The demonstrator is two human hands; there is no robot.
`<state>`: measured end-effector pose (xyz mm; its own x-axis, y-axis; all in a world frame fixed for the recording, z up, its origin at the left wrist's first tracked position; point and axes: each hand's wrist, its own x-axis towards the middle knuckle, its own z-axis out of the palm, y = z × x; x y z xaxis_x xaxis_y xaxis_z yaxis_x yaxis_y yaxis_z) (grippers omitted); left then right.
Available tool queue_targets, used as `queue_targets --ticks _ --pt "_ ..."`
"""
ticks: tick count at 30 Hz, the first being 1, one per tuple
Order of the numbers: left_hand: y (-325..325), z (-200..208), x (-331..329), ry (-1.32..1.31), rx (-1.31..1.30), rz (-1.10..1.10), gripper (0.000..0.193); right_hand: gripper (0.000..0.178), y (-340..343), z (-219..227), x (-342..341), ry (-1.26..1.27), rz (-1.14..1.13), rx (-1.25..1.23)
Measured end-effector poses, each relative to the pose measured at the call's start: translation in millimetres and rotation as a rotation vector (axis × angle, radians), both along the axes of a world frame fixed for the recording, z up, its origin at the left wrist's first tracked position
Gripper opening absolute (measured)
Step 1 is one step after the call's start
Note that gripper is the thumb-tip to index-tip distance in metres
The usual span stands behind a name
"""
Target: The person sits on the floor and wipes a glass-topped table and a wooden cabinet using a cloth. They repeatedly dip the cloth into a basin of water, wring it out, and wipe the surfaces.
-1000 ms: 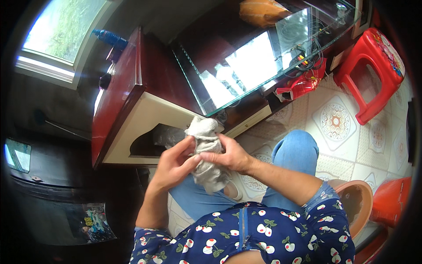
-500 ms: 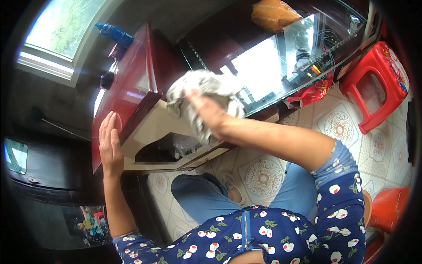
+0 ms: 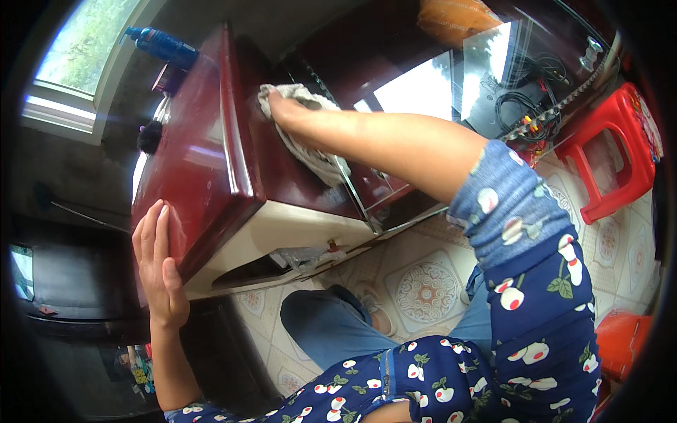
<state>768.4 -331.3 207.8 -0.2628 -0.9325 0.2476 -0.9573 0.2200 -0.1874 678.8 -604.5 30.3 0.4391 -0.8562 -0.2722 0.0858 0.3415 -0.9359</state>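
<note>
A pale, crumpled cloth [image 3: 314, 156] lies against the dark red inner side of the wooden cabinet [image 3: 187, 169], beside the edge of a glass-topped section. My right hand [image 3: 285, 113] presses on this cloth at its far end; the fingertips are partly hidden by the hand and the fabric. At the cabinet's near left edge, my left hand [image 3: 161, 264] rests with its fingers stretched out and nothing in it. The cabinet's cream front has a dark opening with clear plastic [image 3: 307, 259] sticking out.
On the cabinet stand a blue pump bottle [image 3: 161, 46] and a black fuzzy item [image 3: 149, 136]. An orange bag [image 3: 458, 20] lies at the back. Coiled black cables [image 3: 518, 106] show by the glass. A red plastic stool [image 3: 606, 155] stands on the tiled floor at right.
My right hand has carried the cloth up and left, from the cabinet's front corner to its inner side. My left hand has shifted slightly lower and left in view.
</note>
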Motion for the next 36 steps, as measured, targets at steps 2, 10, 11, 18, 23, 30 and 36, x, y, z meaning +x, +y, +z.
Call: queue_targets --ticks 2,10,11,18,23,30,36 --pt "2 -1 3 -0.002 0.004 0.026 0.064 0.073 -29 5 12 -0.067 0.093 -0.036" --pt "7 -1 8 -0.036 -0.012 0.075 0.064 0.074 -132 8 75 -0.156 0.103 -0.02" --pt "7 0 6 -0.017 0.02 0.095 0.069 0.074 -145 9 76 -0.165 0.091 -0.015" --pt "12 -2 2 -0.022 0.002 0.141 0.065 0.081 -125 23 81 -0.48 -0.013 -0.128" --pt "3 -3 -1 -0.02 -0.026 0.091 0.064 0.061 -104 58 45 -0.702 0.07 -0.097" --pt "3 5 -6 -0.018 -0.05 -0.04 0.058 0.056 -15 60 -7 -0.836 0.094 -0.055" --pt "8 5 7 -0.014 -0.158 -0.122 0.048 0.054 83 46 -52 -0.797 0.118 -0.025"
